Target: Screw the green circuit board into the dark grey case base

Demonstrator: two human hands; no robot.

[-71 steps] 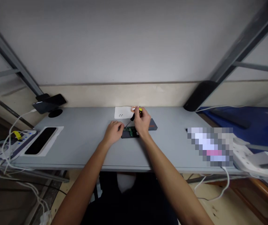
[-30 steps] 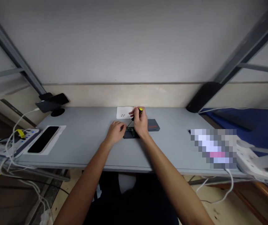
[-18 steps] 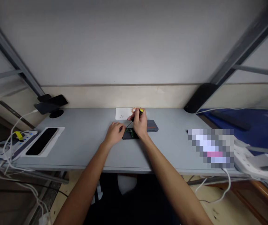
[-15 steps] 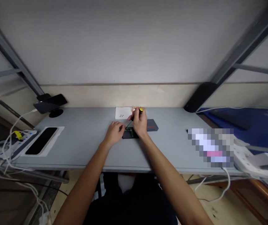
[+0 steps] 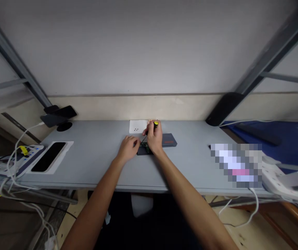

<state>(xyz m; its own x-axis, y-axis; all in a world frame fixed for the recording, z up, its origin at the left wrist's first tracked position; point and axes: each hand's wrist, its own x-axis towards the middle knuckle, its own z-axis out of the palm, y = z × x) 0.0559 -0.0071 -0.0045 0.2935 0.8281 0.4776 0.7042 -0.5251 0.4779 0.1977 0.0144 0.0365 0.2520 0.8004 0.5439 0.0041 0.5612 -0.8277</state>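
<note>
In the middle of the desk lies a dark open case (image 5: 141,152) with a green circuit board (image 5: 144,146) in it. My right hand (image 5: 155,139) is wrapped round a screwdriver (image 5: 155,123) with a yellow-ended black handle. The thin shaft slants down and left, its tip at the board near my left fingertips. At the left end of the case, my left hand (image 5: 128,148) is closed with its fingertips on the case. Part of the board is hidden behind my right hand. Just right of it is a grey case part (image 5: 170,140) with red marking and a row of slots.
Behind sits a white sheet (image 5: 138,125) with several small dark screws and some small orange-white item. A phone (image 5: 48,157) lies left, near a phone on a stand (image 5: 60,116) and a power strip (image 5: 31,156). A black cylinder (image 5: 223,109) and another power strip (image 5: 281,182) stand right.
The view has shifted slightly. Both hands stay at the case, and the screwdriver handle is turned a little and stands slightly more upright in my right hand.
</note>
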